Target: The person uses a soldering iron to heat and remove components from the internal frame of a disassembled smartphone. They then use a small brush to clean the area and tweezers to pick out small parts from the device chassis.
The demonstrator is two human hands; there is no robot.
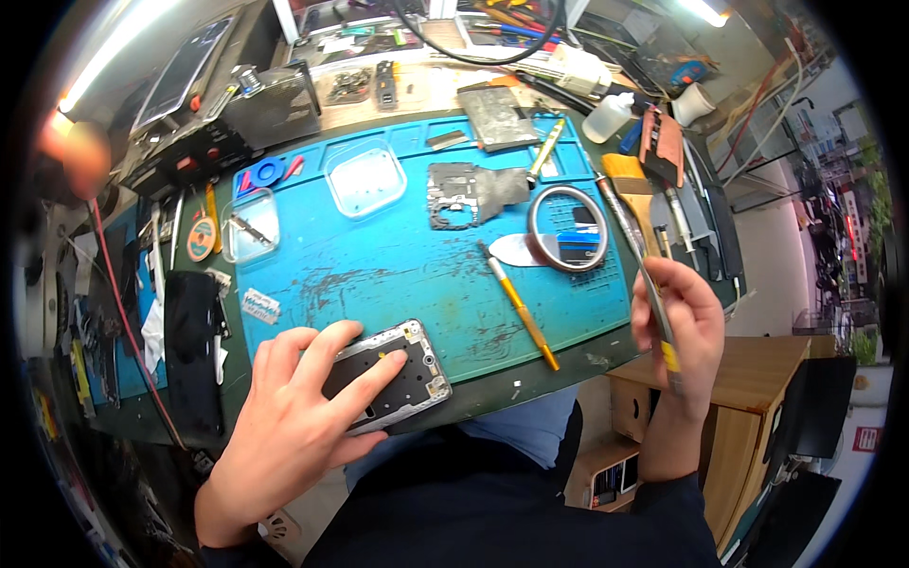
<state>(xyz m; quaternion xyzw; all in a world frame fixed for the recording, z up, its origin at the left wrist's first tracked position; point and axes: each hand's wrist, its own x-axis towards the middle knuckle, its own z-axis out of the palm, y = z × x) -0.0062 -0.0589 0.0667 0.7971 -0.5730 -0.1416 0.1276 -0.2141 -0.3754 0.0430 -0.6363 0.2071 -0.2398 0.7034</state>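
Observation:
An opened phone frame [417, 379], with a dark inner plate and silvery rim, lies tilted at the front edge of the blue mat. My left hand [303, 398] rests over it, thumb along the near side and index finger on the plate, covering its left part. At the right, above the mat's front corner, my right hand [684, 317] grips slim metal tweezers [625, 213] with a yellow mark near the rear end. They point up and away, apart from the phone frame. A yellow-handled pen-like tool [519, 308] lies on the mat between the hands.
On the blue mat [379, 265] are clear plastic boxes [365, 180], a roll of tape [537, 227], and a grey shield-like metal plate [473, 196]. A brush [636, 185] and white bottle [608, 118] stand right. A black phone-like slab [192, 350] lies left.

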